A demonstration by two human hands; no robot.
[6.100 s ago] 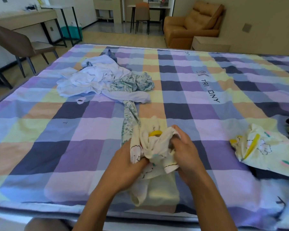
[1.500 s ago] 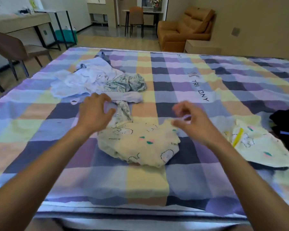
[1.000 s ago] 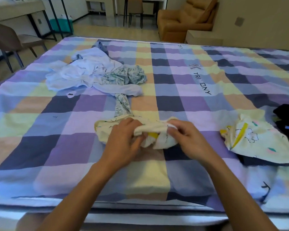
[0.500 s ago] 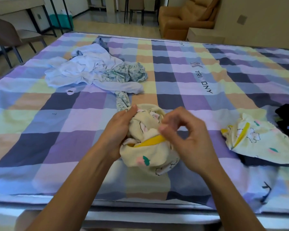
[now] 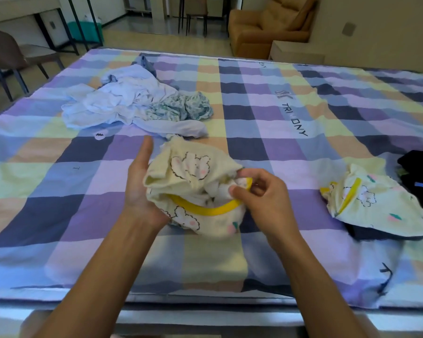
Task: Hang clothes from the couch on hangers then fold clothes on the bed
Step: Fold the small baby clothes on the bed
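My right hand (image 5: 261, 201) pinches the yellow trim (image 5: 205, 211) of the cream bunny-print garment (image 5: 195, 172). My left hand (image 5: 138, 189), fingers straight, cradles its side above the checked bedspread (image 5: 59, 191). I should find its seams, then lay it flat. Beyond my hands is a pale blue heap (image 5: 122, 101), with an armchair (image 5: 266, 28) farther off.

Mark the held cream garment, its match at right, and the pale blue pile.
Cream garment (image 5: 191, 167): head view, bunny print.
Matching garment (image 5: 376, 208): head view, its middle.
Pale blue pile (image 5: 122, 101): head view, its middle.
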